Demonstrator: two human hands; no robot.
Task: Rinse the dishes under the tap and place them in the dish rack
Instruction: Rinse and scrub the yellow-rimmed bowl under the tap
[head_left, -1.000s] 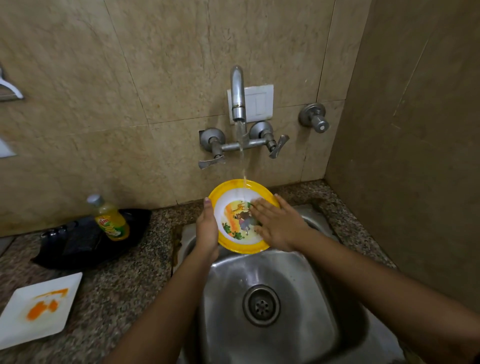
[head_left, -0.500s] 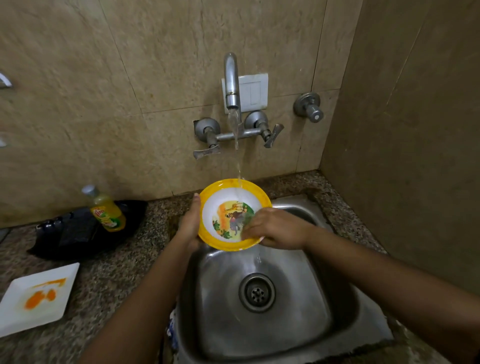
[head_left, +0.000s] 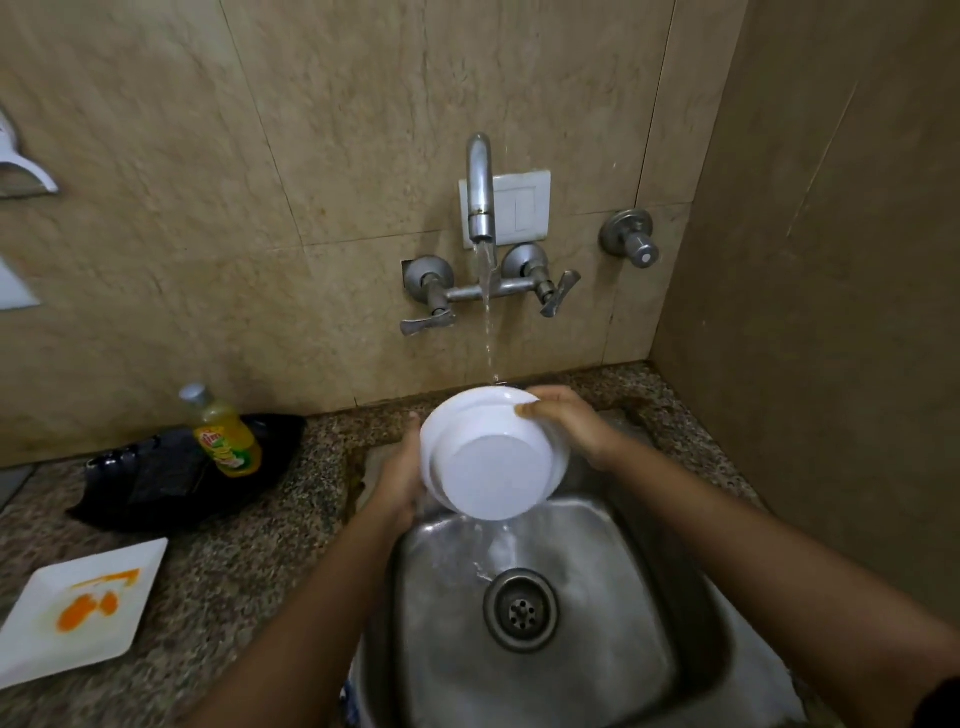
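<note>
The bowl (head_left: 493, 460) shows its round white bottom, wet and tipped, above the back of the sink (head_left: 639, 597), under the running tap (head_left: 480, 187). The left hand (head_left: 400, 480) holds its left rim. The right hand (head_left: 569, 421) curls its fingers over the top rim.

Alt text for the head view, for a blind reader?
The left hand and right hand hold a bowl, white underside towards camera, under the running tap above a steel sink. Left on the counter: a stained white plate and a soap bottle on a black tray.
</note>
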